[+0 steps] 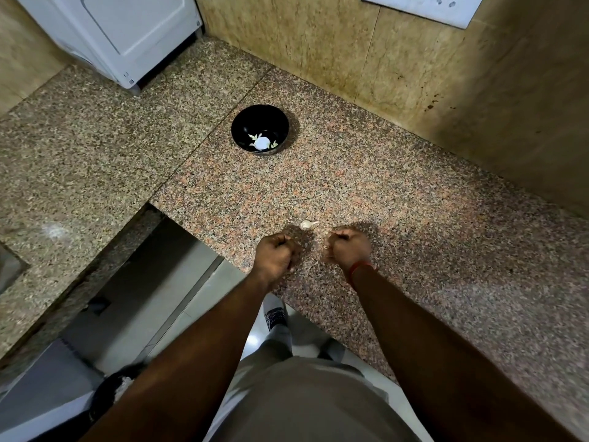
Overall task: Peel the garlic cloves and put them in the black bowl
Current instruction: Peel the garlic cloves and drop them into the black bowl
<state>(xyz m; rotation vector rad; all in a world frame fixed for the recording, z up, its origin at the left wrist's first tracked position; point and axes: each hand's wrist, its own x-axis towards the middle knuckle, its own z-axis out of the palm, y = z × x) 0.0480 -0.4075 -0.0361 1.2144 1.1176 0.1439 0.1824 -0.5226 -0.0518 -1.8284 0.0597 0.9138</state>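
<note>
On the granite counter (414, 202) I note the black bowl (260, 129) well back, pale pieces inside. Both fists are curled: left hand (275, 255), right hand (349, 247); contents hidden, I cannot tell. One garlic clove (308, 223) lies unpeeled just beyond, likely next to be taken up.

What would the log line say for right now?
left hand: fist, contents hidden | right hand: fingers curled, contents unclear | small white garlic clove: on counter | round black bowl: beyond

Dim overhead light, soft shadows, warped edges.
</note>
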